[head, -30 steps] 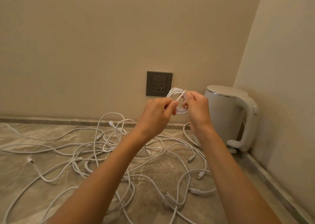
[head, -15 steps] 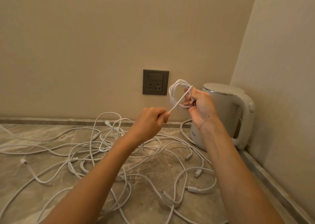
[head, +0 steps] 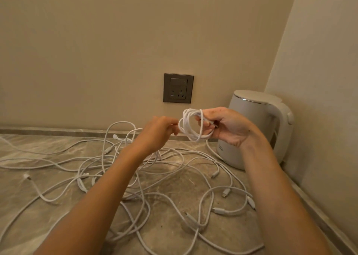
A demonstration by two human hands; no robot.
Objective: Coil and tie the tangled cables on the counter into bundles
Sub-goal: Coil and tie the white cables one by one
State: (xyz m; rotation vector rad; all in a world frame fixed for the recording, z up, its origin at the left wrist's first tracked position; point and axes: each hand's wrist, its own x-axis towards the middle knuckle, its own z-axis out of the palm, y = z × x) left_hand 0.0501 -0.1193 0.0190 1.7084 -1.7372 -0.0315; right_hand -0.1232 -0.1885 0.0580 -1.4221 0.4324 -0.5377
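Your right hand (head: pixel 226 127) is raised above the counter (head: pixel 58 225), palm turned towards you, with its fingers curled through a small coil (head: pixel 191 138) of white cable. The coil hangs as a bunch of several round loops off those fingers, on the left side of the hand, in front of the wall and just below the socket (head: pixel 178 88).

Your left hand (head: pixel 157 133) is at the same height, just to the left of the coil. Its fingers are curled and its fingertips reach the coil's left edge. You cannot tell from this angle whether they pinch a strand or only touch it. The two hands are close together, with only the coil between them.

Below your forearms the rest of the cables (head: pixel 144 196) lie in a loose white tangle across the marbled counter, with loops crossing one another and several plugs lying free at the right. One strand runs from just under the coil down to the counter beside the kettle (head: pixel 251 119), which stands in the corner behind your right wrist.
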